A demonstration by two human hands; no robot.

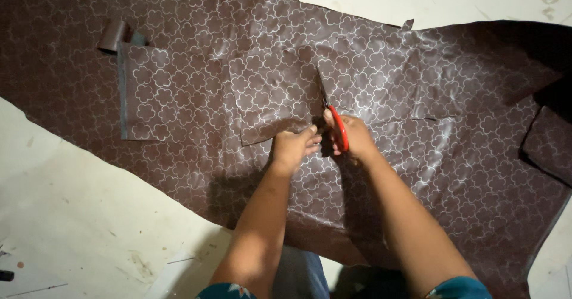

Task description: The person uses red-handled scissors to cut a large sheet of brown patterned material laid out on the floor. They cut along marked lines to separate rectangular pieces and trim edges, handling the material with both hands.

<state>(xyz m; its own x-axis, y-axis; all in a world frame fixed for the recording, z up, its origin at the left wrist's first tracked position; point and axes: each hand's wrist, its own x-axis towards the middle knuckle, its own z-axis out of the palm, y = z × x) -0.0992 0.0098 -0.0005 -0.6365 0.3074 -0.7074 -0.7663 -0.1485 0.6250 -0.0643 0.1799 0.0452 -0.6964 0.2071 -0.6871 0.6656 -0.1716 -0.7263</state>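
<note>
Brown fabric (417,174) — one large sheet, shiny, printed with a pale quatrefoil lattice, spread flat over a pale floor (71,215) and filling most of the frame from upper left to lower right.

Scissors (331,115) — one pair, red handles, dark blades pointing toward the top of the frame, at centre. The blades rest on the fabric just above the handles; whether they are parted or closed cannot be told.

Right hand (353,137) — fingers curled through and around the red handles, gripping them, just right of centre.

Left hand (293,147) — fingers bent and pressed down on the fabric, pinching its cut edge just left of the scissors; the fingertips almost touch the right hand.

Cut panel (274,102) — one squarish piece of the same cloth, lying above the left hand, its right edge beside the blades.

Second panel (161,93) — one rectangular piece, left of centre, lying on the sheet.

Rolled scrap (114,35) — one small curl of cloth, upper left.
</note>
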